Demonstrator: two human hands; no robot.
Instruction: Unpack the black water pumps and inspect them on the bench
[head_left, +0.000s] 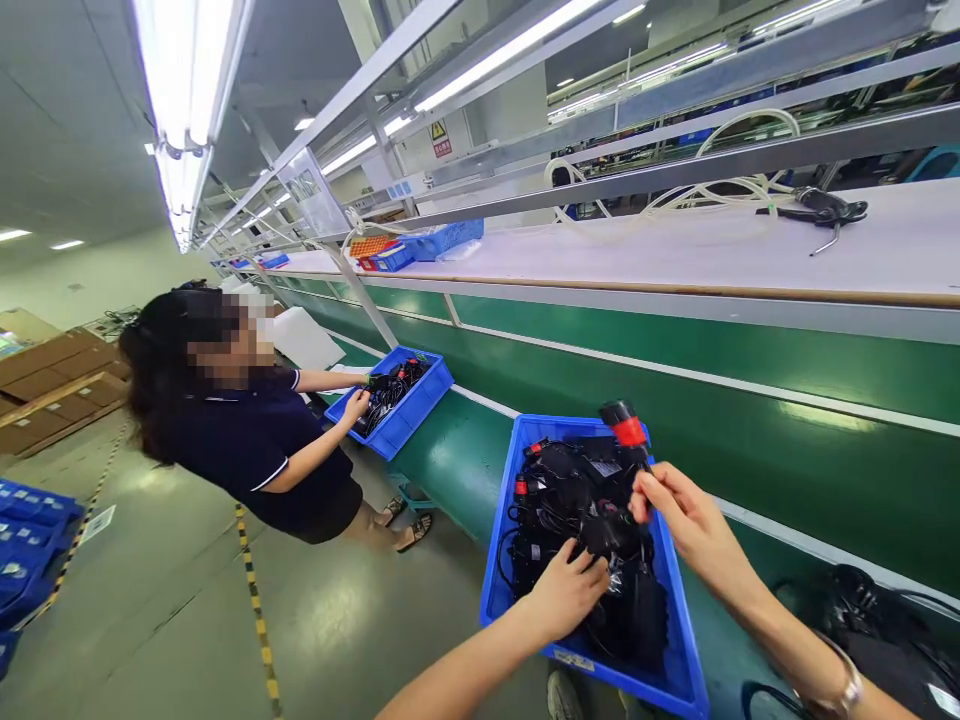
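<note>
Two hands' grip clamped on glossy black plastic plugs (600, 520) (red-collared) inside rectangular blue bin (679, 640).

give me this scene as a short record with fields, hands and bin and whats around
left hand: grips a black plastic part in the bin
right hand: pinches a black cable plug with a red band, raised over the bin
bin: blue plastic tray piled with black cabled parts, on a green conveyor belt
nearby: a person in a dark shirt at another blue tray
</note>
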